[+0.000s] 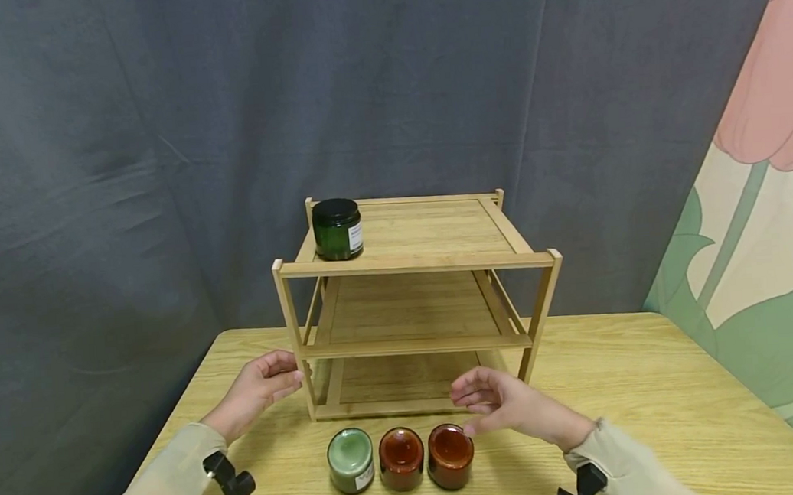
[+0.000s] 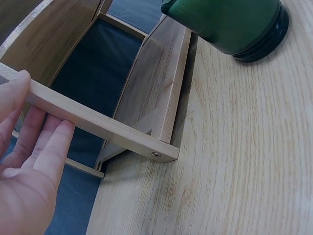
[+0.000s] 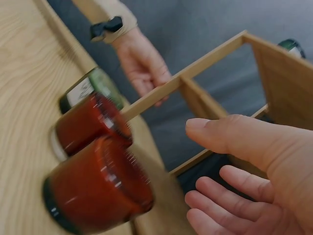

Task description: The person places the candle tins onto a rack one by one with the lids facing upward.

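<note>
A three-tier wooden shelf (image 1: 403, 347) stands on the table. My left hand (image 1: 258, 391) grips its front left post (image 2: 98, 120) low down, thumb on one side and fingers on the other. In front of the shelf, a green glass jar (image 1: 351, 460), an amber jar (image 1: 401, 459) and a second amber jar (image 1: 450, 456) stand in a row, glass bases facing up. My right hand (image 1: 500, 405) hovers beside the rightmost amber jar with nothing in it. In the right wrist view, its fingers (image 3: 230, 215) and thumb are spread apart from the jars.
On the top tier, at the left, sits a dark green jar (image 1: 338, 230) with a black lid and a white label. A grey-blue curtain (image 1: 385, 87) hangs behind the wooden table (image 1: 605, 371). A panel with a painted tulip (image 1: 769, 137) stands at the right.
</note>
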Action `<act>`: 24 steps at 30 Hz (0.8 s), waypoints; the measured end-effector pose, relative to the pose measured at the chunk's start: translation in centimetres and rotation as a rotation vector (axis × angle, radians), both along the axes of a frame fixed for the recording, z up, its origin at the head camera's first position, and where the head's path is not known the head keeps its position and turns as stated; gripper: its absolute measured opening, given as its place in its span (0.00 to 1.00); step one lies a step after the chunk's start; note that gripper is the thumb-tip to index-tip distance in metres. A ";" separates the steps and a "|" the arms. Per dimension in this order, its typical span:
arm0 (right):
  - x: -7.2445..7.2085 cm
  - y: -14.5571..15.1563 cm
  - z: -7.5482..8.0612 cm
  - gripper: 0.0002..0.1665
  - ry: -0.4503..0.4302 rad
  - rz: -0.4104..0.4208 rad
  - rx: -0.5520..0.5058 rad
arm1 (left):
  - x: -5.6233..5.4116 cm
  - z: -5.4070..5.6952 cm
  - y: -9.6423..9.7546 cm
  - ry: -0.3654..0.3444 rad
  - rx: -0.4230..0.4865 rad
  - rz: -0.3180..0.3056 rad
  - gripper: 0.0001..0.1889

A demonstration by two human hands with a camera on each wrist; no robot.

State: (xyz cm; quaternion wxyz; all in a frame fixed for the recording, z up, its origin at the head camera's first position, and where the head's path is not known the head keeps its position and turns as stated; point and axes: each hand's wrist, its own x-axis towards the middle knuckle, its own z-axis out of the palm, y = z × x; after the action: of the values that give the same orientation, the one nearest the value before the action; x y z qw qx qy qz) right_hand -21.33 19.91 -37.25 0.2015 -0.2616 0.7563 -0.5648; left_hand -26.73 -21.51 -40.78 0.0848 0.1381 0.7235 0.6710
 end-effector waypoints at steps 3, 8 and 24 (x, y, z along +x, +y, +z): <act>0.0 0.1 -1.0 0.37 -0.036 -0.010 0.020 | 0.0 0.1 0.0 -0.004 -0.002 0.002 0.18; 0.1 0.0 -2.3 0.36 -0.038 -0.002 0.057 | 0.0 0.1 -0.1 -0.007 0.011 -0.003 0.15; 0.8 -0.4 -3.4 0.35 -0.002 0.019 0.107 | 0.0 0.0 -0.2 0.010 0.038 -0.024 0.13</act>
State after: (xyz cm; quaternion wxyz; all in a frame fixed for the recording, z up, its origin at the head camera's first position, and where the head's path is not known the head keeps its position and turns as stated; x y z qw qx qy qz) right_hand -20.52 19.50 -40.70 0.2215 -0.2570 0.7825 -0.5220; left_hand -26.69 -21.72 -40.81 0.0867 0.1517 0.7093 0.6829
